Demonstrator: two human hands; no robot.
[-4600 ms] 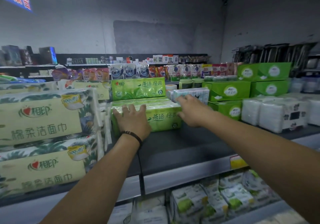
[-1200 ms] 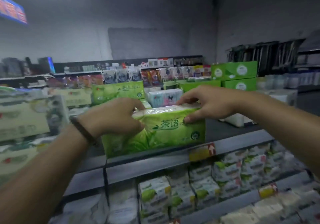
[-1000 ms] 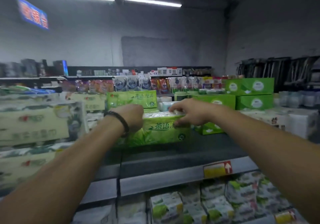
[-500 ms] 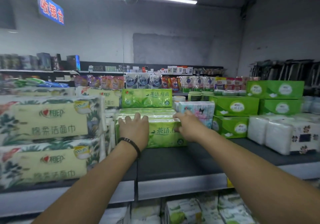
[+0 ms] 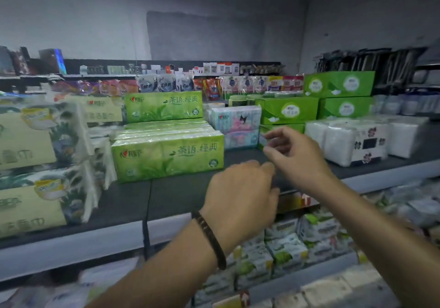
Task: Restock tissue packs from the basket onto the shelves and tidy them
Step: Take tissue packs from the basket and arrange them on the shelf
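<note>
On the dark grey top shelf (image 5: pixel 190 195), our long green plastic tissue pack (image 5: pixel 167 157) now sits by itself. Half a second ago both our hands were flat on it, pushing it back. Now they have let go and come back toward us.

Our left hand (image 5: pixel 240 193), the one with the dark wristband (image 5: pixel 210 241), hangs over the shelf's front edge. Its fingers are loosely bent and nothing is in them. Our right hand (image 5: pixel 295 155) is a bit higher, with its fingers a little apart, and it holds nothing too.

We think this pack is done. The next job is likely to get another one from the basket, which we cannot see.

The pack's long side runs left to right, along the front of the shelf. Its face with the writing points at us, and the writing is the right way up. It stands at the front of a row of the same green packs (image 5: pixel 164 129). Big cream packs with leaves (image 5: pixel 31 141) are just beside it on the left. A pink and blue cartoon pack (image 5: pixel 234 126) is near its right back corner.
</note>
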